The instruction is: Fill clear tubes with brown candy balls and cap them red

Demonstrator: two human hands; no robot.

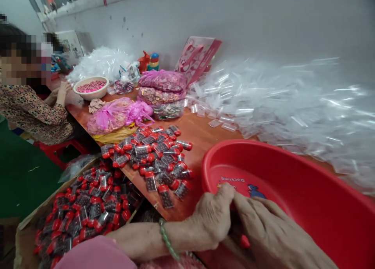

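The person's two hands meet at the near rim of the big red basin point(307, 195), close to the front edge of the bench point(202, 132). The left hand point(212, 222) is curled almost shut, thumb pressed toward the fingers, and the right hand point(272, 234) is bent the same way, its fingertips touching the left ones. Between them is something very small; a bit of red cap point(245, 241) peeks out below, but I cannot tell which hand has hold of it or how tightly. A green bead bracelet point(167, 239) sits on the left wrist. Just left of the basin, on the front edge of the bench, lies a pile of little clear tubes with red caps point(158, 159), and more of them fill a cardboard box point(84, 210) below the bench. These tubes look light, hard and a bit slippery, so I think it is best to pinch one by its sides near the cap. Along the back edge is a heap of small clear bags point(293, 105), thin and floppy. Pink bags point(117, 114) and a white bowl point(90, 88) sit toward the far left end, where another person's hand point(63, 89) rests.
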